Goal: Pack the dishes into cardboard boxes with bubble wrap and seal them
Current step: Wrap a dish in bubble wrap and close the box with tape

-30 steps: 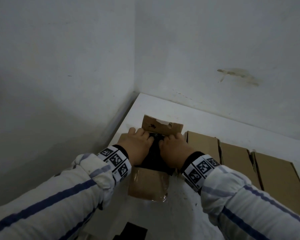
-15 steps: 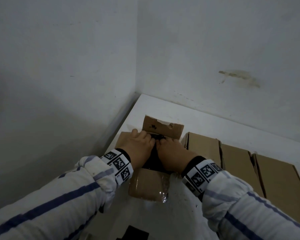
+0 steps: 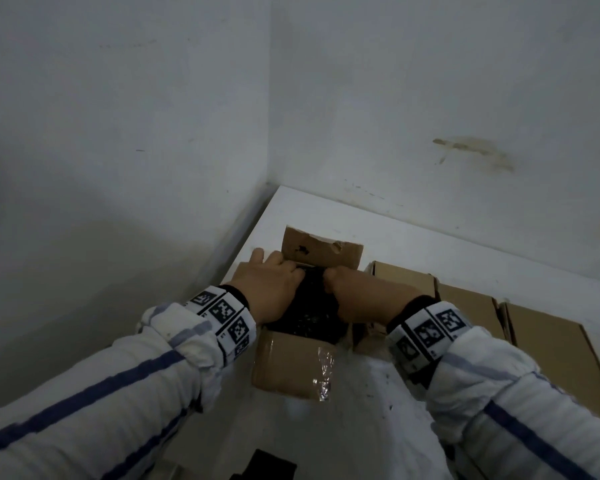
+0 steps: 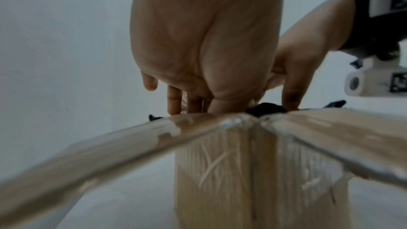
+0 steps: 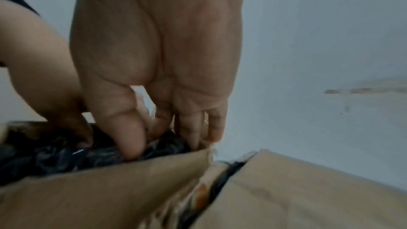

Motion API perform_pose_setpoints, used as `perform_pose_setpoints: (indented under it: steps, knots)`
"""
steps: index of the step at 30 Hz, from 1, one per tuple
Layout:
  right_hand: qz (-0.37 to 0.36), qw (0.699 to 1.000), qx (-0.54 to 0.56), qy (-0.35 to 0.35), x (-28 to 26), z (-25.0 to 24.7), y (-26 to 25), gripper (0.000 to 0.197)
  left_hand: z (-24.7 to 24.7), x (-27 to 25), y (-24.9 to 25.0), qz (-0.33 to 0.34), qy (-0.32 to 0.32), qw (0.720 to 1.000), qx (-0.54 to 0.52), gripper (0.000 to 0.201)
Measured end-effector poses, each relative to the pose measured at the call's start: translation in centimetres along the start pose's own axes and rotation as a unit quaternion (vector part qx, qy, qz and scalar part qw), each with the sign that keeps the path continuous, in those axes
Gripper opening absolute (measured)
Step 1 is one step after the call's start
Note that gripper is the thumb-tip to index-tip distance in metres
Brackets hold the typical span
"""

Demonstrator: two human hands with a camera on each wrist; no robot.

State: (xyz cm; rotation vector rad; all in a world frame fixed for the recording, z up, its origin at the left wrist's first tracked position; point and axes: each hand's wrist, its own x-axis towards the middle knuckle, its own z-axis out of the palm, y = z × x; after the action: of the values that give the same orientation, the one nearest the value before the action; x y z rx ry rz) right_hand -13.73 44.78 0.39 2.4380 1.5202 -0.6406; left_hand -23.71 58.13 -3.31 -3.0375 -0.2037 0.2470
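Note:
An open cardboard box (image 3: 288, 367) stands at the left corner of the white table (image 3: 343, 438), its back flap (image 3: 321, 251) upright. A bundle in black bubble wrap (image 3: 309, 317) fills the opening. My left hand (image 3: 274, 282) lies on the bundle's left side, and in the left wrist view its straight fingers (image 4: 174, 100) reach down behind the box rim (image 4: 220, 171). My right hand (image 3: 354, 292) is on the bundle's right side. In the right wrist view its thumb and curled index finger pinch the black wrap (image 5: 66, 156) at the flap (image 5: 110, 189).
Closed cardboard boxes (image 3: 465, 306) stand in a row directly right of the open one, touching its right flap. White walls meet in a corner just behind and left. Clear tape (image 3: 323, 372) glints on the front flap. A dark object (image 3: 267, 465) lies at the near edge.
Both hands have moved a little forward and closer together toward the back flap, pressing deeper on the black bundle. The box has not moved.

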Motion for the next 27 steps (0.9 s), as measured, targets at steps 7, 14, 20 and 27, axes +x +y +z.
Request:
perform_pose_setpoints:
  steps: [7,14,20,27]
  knots:
    - [0.048,0.986,-0.155,0.045,0.2,1.8,-0.7,0.029,0.5,-0.3,1.1,-0.001,0.030,0.999,0.027,0.043]
    - [0.039,0.994,-0.097,0.016,-0.8,0.6,-0.8,0.020,0.1,-0.6,0.0,0.000,-0.014,0.999,-0.042,0.053]
    - [0.032,0.991,-0.130,-0.020,-0.7,0.6,-1.0,0.066,-1.3,-0.5,-0.8,0.023,-0.070,0.994,-0.075,0.090]
    - [0.037,0.975,-0.215,0.036,0.5,3.6,-2.7,0.044,1.0,-0.4,1.3,-0.012,0.004,1.000,0.025,0.074]
